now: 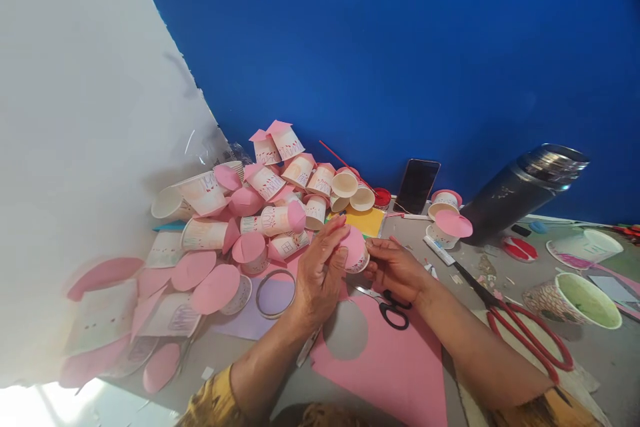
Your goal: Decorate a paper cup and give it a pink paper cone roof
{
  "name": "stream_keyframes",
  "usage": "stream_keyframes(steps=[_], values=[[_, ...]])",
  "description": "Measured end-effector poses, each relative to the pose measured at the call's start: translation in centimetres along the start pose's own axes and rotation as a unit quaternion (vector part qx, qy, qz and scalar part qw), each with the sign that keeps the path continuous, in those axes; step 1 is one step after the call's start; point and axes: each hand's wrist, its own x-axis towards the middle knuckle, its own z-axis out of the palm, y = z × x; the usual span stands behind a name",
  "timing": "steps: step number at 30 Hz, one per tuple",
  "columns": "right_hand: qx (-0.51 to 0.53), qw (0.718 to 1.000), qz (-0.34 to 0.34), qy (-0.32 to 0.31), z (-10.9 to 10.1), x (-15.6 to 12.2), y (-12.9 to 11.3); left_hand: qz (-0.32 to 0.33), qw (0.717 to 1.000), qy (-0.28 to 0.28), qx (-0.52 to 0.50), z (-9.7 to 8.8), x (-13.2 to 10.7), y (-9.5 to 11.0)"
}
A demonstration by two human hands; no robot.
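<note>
My left hand (pixel 323 267) presses its fingers against the pink paper top of a small paper cup (pixel 356 248). My right hand (pixel 393 268) grips the same cup from the right side. The cup is held just above a pink paper sheet (pixel 395 360) with a round hole cut out of it. Small black-handled scissors (pixel 393 310) lie on that sheet just under my right hand. A pile of several paper cups with pink caps (pixel 265 207) lies to the left of my hands.
Loose pink paper circles (pixel 215 288) and a tape ring (pixel 275 293) lie at the left. Big red-handled scissors (pixel 530 333), a dark steel flask (pixel 520 190), a phone (pixel 417 185), a green bowl (pixel 585 300) and a blue wall (pixel 400 47) are at right and behind.
</note>
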Motion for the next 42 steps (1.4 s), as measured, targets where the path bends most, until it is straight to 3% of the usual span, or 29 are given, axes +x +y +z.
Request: stream_keyframes(steps=[5, 20, 27, 31, 35, 42], values=[[0.012, 1.0, -0.002, 0.002, 0.3, -0.1, -0.2, -0.043, 0.999, 0.012, -0.019, 0.2, -0.1, 0.3], [0.05, 0.999, -0.009, 0.0, 1.3, -0.4, 0.0, -0.018, 0.998, 0.052, -0.031, 0.8, -0.4, 0.0], [0.047, 0.999, -0.01, 0.018, 0.7, -0.2, -0.5, -0.088, 0.994, 0.035, -0.06, 0.2, 0.1, 0.4], [0.047, 0.998, -0.007, 0.036, 0.0, 0.0, -1.1, -0.105, 0.989, 0.004, -0.104, -0.6, 0.7, 0.2], [0.048, 0.998, -0.005, 0.04, -0.4, 0.0, -1.6, -0.11, 0.983, -0.072, -0.132, -1.4, 1.4, -0.4], [0.045, 0.998, 0.002, 0.043, -0.8, 0.1, -2.1, -0.11, 0.979, -0.14, -0.096, -2.0, 1.8, -0.3]])
